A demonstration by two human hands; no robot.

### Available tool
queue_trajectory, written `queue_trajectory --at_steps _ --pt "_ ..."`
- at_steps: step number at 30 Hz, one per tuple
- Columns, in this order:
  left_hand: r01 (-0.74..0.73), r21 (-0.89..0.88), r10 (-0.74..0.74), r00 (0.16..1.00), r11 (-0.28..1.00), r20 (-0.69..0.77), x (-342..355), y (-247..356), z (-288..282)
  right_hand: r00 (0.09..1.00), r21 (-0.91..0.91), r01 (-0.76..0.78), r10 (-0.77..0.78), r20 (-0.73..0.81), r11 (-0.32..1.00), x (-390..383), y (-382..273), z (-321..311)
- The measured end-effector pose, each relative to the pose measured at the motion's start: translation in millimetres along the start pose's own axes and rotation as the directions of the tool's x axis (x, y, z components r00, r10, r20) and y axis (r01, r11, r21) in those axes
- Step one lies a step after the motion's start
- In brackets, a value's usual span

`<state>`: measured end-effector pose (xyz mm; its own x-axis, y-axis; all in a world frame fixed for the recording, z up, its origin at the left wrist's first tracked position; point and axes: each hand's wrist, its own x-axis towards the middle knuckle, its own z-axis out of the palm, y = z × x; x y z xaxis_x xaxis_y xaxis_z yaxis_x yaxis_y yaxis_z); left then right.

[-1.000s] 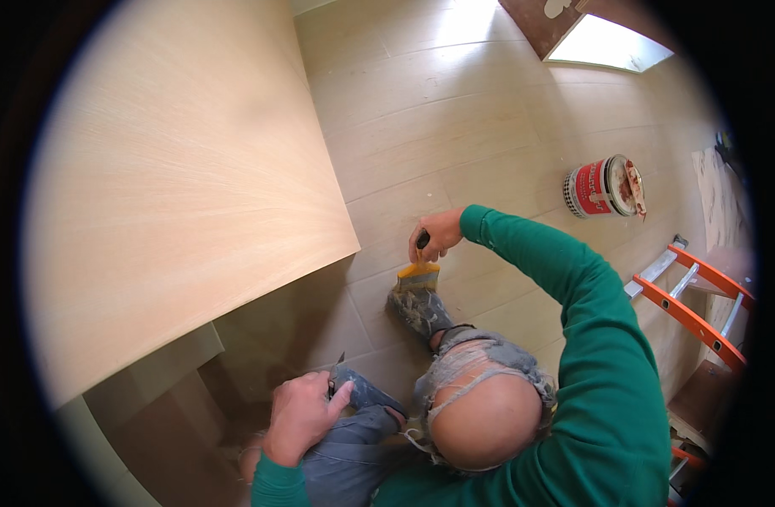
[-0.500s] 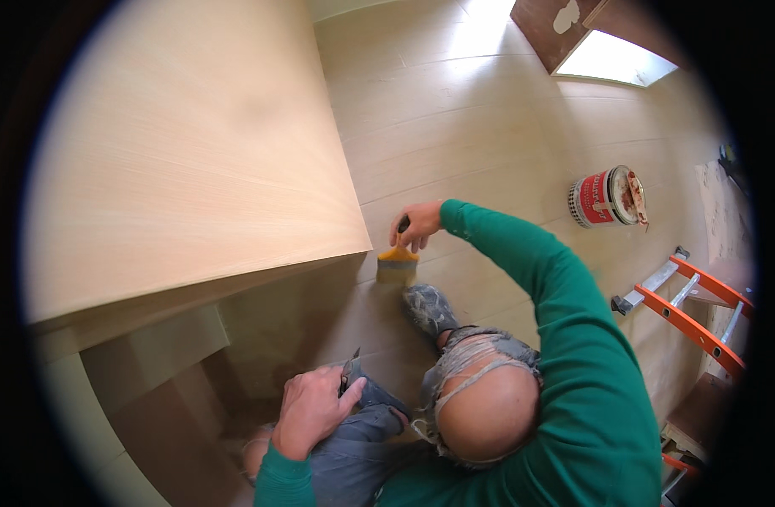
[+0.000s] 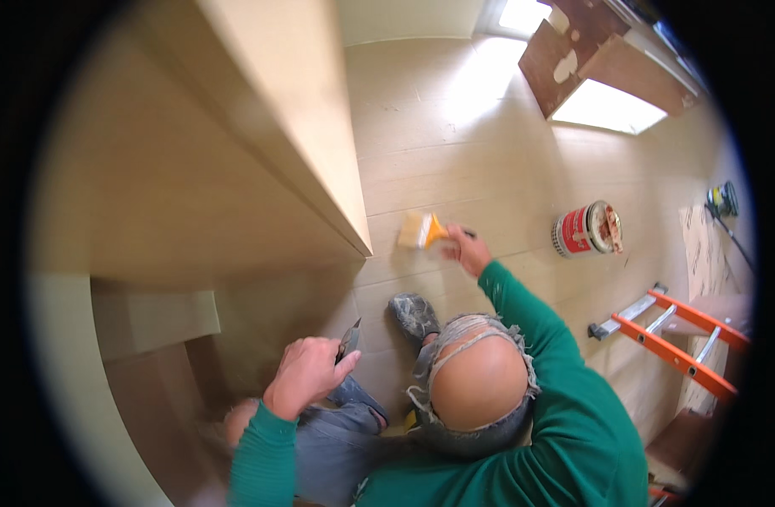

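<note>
My right hand (image 3: 468, 250) is closed round the handle of a wide paintbrush (image 3: 417, 231) with yellow-orange paint on its body and pale bristles. The brush is held over the floor, bristles pointing left, near the corner of a pale wood panel (image 3: 316, 127); it looks slightly blurred. Lower left, above my bent leg, my left hand (image 3: 311, 372) grips a pointed grey blade-like tool (image 3: 349, 340). Its tip points up and away from me. Most of its handle is hidden by my fingers, so its exact kind cannot be told.
A red-and-white can (image 3: 578, 232) with a stained top stands to the right. Nearer on that side lies an orange ladder (image 3: 666, 342). Brown boards (image 3: 565, 68) stand at the far right. An open cabinet recess (image 3: 151, 372) is at lower left. My shoe (image 3: 414, 318) rests on the tiled floor.
My right hand has moved right with the paintbrush, which has turned from bristles toward me to bristles leftward. The view has shifted, showing the panel more edge-on. My left hand keeps its tool.
</note>
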<state>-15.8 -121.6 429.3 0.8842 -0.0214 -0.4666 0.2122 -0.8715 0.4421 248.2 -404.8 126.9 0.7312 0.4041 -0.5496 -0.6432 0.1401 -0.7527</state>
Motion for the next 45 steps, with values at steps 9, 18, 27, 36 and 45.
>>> queue_trajectory --at_steps 9,18,27,36,45 --pt "-0.070 -0.114 0.066 0.997 0.991 -0.034 -12 -8 37 0.921 -0.619 0.109 0.156 0.358 0.778 -220 -90 55" --pt "-0.063 -0.793 -0.041 0.993 0.605 -0.110 -15 22 70 0.866 -0.831 0.500 -0.167 0.472 0.245 -312 -196 195" --pt "-0.060 -0.408 -0.105 0.924 0.911 -0.369 -28 16 61 0.905 -0.852 0.360 0.080 0.418 0.381 -260 -40 222" --pt "-0.174 -0.083 0.149 0.958 0.981 -0.246 -31 28 65 0.993 -0.993 0.114 -0.033 0.114 -0.010 -170 131 221" --pt "-0.207 0.000 0.204 0.961 0.978 -0.186 -36 10 35 0.956 -0.956 0.286 0.046 0.289 0.065 -111 226 245"
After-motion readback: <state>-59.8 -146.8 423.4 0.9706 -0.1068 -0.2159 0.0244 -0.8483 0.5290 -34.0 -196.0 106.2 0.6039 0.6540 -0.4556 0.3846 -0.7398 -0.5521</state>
